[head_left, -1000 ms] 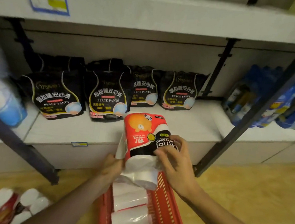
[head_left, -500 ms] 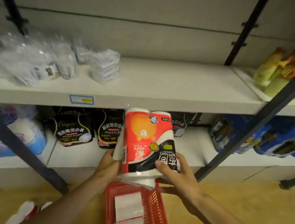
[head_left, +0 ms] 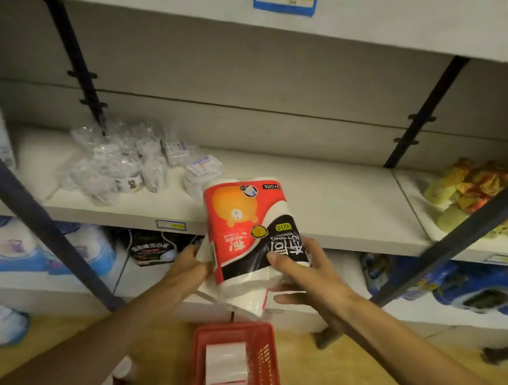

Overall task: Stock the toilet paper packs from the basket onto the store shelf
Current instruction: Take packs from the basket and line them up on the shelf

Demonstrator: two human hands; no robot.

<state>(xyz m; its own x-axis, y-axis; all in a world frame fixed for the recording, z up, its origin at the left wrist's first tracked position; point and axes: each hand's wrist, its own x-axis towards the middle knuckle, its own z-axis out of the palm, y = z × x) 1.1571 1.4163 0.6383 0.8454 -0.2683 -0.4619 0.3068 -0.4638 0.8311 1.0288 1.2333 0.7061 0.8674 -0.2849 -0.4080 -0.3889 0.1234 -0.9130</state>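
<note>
Toilet paper pack [head_left: 243, 235] held in the air at the front edge of the middle shelf [head_left: 333, 207], above the red basket [head_left: 267, 371]. Left hand [head_left: 188, 268] and right hand [head_left: 306, 277] clamped on its lower sides, fingers curled round the wrapper. More white rolls lying in the basket.

- Both hands, the left hand [head_left: 188, 268] and the right hand [head_left: 306, 277], grip a red toilet paper pack [head_left: 243, 222] at frame centre.
- Red basket [head_left: 270, 368] below, holding white rolls.
- Shelf [head_left: 340, 202] behind.

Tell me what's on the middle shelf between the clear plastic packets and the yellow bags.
Bare shelf in the head view; only the held toilet paper pack overlaps its front edge.
</note>
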